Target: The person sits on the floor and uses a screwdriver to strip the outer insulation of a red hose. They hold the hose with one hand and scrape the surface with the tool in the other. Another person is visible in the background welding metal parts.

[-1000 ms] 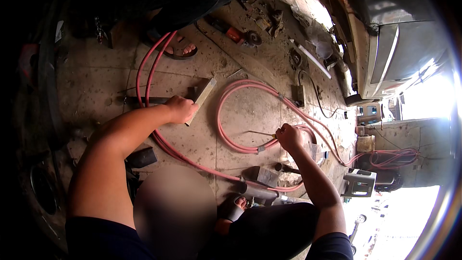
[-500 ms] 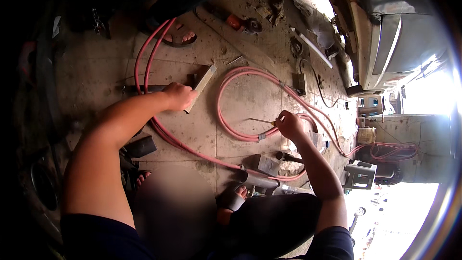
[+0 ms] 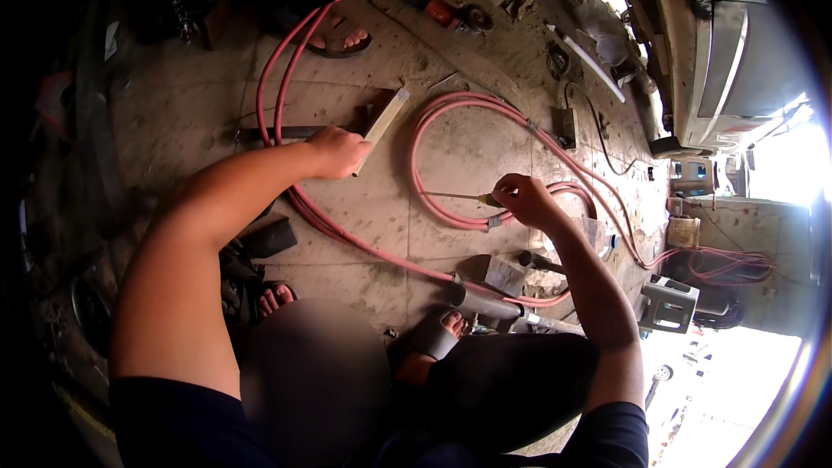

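Observation:
My left hand (image 3: 339,152) is closed on the near end of an angled metal piece (image 3: 381,128), which has a pale narrow face and a dark side. Fingers bent together, my right hand (image 3: 525,200) grips a thin screwdriver-like tool (image 3: 458,197) by its yellowish end. The tool's slim shaft points left, above the coiled pink hose (image 3: 419,149), and its tip is apart from the metal piece. A dark bar (image 3: 299,133) lies just behind my left wrist. My palm hides most of the tool's handle.
An orange angle grinder (image 3: 442,10) lies at the back near another person's sandalled foot (image 3: 351,38). Metal offcuts (image 3: 490,273) and a dark pipe (image 3: 485,302) lie near my foot. A grey plastic stool (image 3: 669,303) stands right, below a vehicle (image 3: 737,78).
The view has shifted, so the floor appears higher and farther right. My right hand has moved left over the hose, and its tool now lies more level. My left hand keeps its hold.

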Motion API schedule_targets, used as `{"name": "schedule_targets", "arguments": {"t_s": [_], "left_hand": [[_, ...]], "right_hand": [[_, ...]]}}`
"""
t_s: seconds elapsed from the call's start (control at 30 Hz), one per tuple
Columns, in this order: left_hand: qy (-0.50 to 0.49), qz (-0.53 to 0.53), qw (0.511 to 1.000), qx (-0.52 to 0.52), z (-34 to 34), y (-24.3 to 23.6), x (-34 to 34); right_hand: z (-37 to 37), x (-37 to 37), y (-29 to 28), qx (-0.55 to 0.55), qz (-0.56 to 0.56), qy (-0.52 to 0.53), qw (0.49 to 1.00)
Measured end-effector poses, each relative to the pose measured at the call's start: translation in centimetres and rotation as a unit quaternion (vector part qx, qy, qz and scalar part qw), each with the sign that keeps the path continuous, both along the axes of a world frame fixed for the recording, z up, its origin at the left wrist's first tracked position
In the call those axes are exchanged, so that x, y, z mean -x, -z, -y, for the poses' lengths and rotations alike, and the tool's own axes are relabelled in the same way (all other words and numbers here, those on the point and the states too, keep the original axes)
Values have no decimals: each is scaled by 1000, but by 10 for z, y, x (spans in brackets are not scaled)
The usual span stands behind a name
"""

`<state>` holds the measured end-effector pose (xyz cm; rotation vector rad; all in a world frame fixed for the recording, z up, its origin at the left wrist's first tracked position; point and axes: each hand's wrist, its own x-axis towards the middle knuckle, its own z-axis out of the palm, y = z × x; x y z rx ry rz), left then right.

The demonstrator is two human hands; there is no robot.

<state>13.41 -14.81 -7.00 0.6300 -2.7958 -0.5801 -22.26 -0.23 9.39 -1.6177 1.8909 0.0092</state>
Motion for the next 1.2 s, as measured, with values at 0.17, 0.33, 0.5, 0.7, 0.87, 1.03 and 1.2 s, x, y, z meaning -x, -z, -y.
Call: {"name": "schedule_targets", "arguments": {"t_s": [0.17, 0.33, 0.5, 0.7, 0.87, 1.03, 1.2], "left_hand": [[-2, 2, 1000, -8, -1, -1, 3], [4, 12, 1000, -15, 0, -4, 7], [7, 18, 1000, -18, -2, -9, 4], [4, 17, 1000, -16, -4, -12, -1], [7, 19, 1000, -3, -4, -15, -3], [11, 45, 999, -9, -4, -15, -2], [12, 75, 997, -31, -5, -21, 2]], "right_hand": [[-1, -7, -3, -1, -41, -60, 997], [-13, -23, 4, -20, -101, -119, 987], [-12, -36, -10, -41, -163, -119, 979], [-8, -48, -18, -32, -203, -114, 972], [-13, -45, -8, -44, -153, -114, 981], [-17, -30, 1, -56, -90, -104, 989], [-19, -28, -3, -62, -113, -111, 985]]}}
